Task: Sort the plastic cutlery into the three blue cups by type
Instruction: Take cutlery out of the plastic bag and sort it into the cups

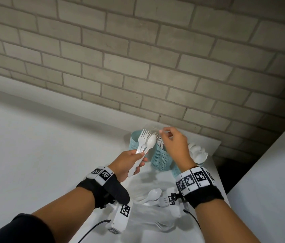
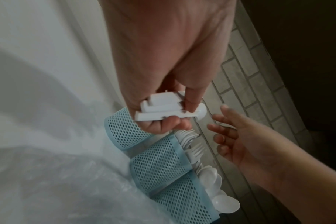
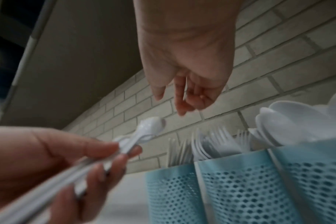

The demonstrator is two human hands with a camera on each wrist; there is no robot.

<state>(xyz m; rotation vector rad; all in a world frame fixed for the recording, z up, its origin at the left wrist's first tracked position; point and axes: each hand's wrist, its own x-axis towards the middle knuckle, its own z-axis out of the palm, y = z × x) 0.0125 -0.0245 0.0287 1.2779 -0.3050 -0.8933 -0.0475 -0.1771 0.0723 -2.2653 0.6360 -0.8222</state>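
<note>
My left hand [image 1: 131, 160] grips a bundle of white plastic cutlery [image 1: 145, 142], forks and one spoon, heads up, in front of the left blue mesh cup [image 1: 135, 139]. The bundle's handle ends [image 2: 159, 109] show in the left wrist view. My right hand [image 1: 169, 137] hovers over the middle cup [image 1: 161, 158], which holds forks [image 1: 160, 142]. Its thumb and fingers pinch a thin clear piece of cutlery [image 3: 185, 87]; its type is unclear. The right cup [image 3: 316, 181] is full of spoons [image 1: 197, 153], and my right wrist hides most of it in the head view.
A loose spoon [image 1: 154, 194] and fork [image 1: 164, 200] lie on the small white table [image 1: 213, 142] near a crumpled clear bag [image 1: 148, 218]. A brick wall [image 1: 138, 67] stands just behind the cups. A dark gap [image 1: 225, 172] drops off at the table's right edge.
</note>
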